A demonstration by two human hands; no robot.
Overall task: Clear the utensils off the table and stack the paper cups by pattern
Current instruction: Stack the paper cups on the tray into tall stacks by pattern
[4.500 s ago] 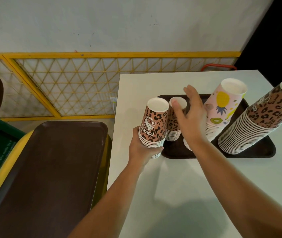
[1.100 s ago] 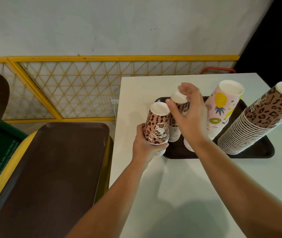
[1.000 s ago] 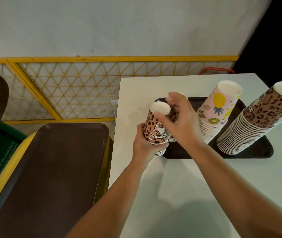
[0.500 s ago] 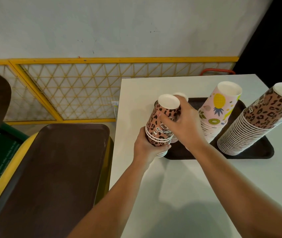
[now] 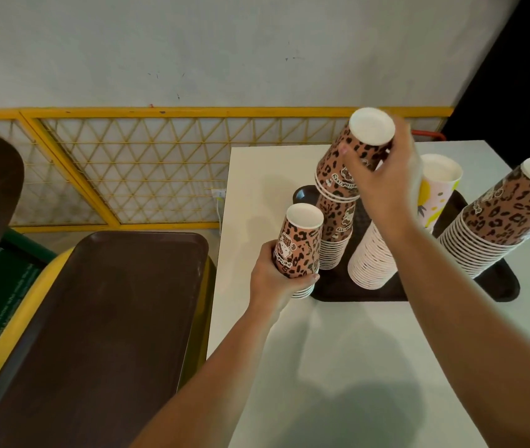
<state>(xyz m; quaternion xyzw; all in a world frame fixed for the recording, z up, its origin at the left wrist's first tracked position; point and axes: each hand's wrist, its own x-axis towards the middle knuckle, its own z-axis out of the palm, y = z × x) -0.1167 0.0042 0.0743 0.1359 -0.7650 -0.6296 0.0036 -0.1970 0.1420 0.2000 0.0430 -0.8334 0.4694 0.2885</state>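
The right hand [image 5: 383, 185] grips a few leopard cups [image 5: 347, 169] raised over the tray stack [image 5: 334, 240]. The left hand [image 5: 273, 279] grips a short stack [image 5: 299, 247] at the tray [image 5: 354, 291] edge.

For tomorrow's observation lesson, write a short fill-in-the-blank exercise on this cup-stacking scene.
1. The right hand lifts a few cups with a ___ pattern.
2. The left hand grips a short leopard stack at the near-left corner of the brown ___.
3. The pink fruit-print stack stands on the tray beside ___ leopard stacks.

Missing words: leopard; tray; two
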